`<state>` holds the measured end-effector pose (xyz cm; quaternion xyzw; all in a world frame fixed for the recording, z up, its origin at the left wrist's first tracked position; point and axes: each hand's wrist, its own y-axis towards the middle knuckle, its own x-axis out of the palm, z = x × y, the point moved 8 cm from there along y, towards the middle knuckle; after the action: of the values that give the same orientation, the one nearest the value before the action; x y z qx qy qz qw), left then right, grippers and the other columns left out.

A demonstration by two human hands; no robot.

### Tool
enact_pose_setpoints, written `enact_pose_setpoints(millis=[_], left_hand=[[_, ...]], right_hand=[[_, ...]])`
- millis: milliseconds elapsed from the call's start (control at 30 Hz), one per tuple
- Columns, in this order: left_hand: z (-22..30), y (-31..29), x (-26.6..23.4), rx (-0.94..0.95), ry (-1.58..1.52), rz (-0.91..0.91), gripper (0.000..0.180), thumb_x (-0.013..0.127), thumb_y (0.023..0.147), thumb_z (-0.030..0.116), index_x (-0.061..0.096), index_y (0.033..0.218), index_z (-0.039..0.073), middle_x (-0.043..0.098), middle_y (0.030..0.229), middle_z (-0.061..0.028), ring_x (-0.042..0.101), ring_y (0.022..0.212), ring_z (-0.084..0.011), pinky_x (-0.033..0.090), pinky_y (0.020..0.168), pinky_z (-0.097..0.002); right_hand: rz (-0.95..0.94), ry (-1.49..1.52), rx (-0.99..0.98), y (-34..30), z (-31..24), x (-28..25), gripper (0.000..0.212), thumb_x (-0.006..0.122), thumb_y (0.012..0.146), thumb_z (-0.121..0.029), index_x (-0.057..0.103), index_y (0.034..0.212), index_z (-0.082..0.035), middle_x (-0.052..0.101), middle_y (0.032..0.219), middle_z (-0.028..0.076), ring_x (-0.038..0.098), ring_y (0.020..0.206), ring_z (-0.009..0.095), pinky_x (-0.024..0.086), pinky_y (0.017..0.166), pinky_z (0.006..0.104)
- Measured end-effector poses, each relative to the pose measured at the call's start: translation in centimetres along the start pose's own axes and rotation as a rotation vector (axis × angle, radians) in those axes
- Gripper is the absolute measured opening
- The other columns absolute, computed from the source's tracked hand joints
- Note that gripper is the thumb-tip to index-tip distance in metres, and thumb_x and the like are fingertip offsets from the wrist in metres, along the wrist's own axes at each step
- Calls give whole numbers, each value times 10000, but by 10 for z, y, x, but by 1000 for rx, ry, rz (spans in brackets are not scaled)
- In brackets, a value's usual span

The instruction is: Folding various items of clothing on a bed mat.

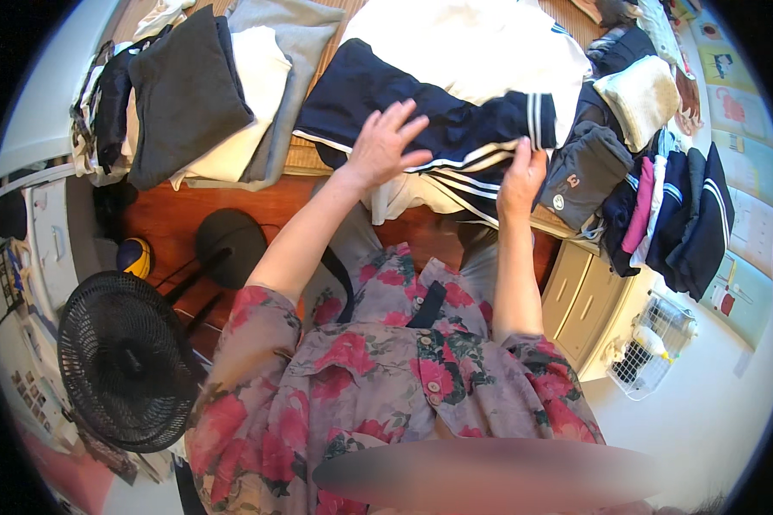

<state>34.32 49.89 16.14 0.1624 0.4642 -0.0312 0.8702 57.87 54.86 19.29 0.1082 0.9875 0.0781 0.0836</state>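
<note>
A navy garment with white stripes (404, 93) lies spread across the front of the bed, over a white cloth (455, 43). Whether it is a jacket or trousers I cannot tell. My right hand (520, 180) pinches its lower edge between thumb and fingers, just below the striped cuff at the right end. My left hand (385, 142) is over its middle with fingers spread, holding nothing. Part of the garment hangs down over the bed's front edge, beside a cream cloth (416, 194).
Folded clothes, topped by a dark grey piece (185, 99), lie at the left. A grey folded garment (586, 167) and other piles sit at the right, above a drawer cabinet (588, 296). A black fan (129, 360) stands left of me; a wire basket (653, 343) is at the right.
</note>
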Motion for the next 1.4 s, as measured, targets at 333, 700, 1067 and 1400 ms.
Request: enact_pose_setpoints(millis=[333,700,1067,1400], left_hand=[[-105,-74,-61,-680,-293,472,226,576,868,103,639,1055,-7,634,1041,-183,626,908,-341,497,792,-399],[-75,-34,-78,-346,301,366,532,667,821,222,498,1321,156,388,1411,-168,373,1293,-363,316,1022,-542],[-105,-36,-25,-260,137,187,552,653,837,325,483,1344,189,324,1465,-157,299,1347,-357,236,1081,-530],[-85,-19,-18,-257,314,112,642,650,828,389,417,1388,178,303,1469,-172,275,1360,-350,240,1051,-573]], right_hand=[[-881,-333,-406,-66,-18,219,362,600,858,-178,566,1178,-12,614,1100,196,574,1007,367,448,894,427],[-634,-553,-622,-66,-44,198,384,651,785,-100,589,1163,-82,586,1141,137,548,1055,325,452,876,412],[-469,-960,-401,-31,5,208,455,678,803,-236,495,1171,-40,605,846,122,612,772,310,486,649,411],[-702,-951,-237,-6,27,197,198,611,839,-211,536,904,-39,647,825,187,642,821,367,515,704,470]])
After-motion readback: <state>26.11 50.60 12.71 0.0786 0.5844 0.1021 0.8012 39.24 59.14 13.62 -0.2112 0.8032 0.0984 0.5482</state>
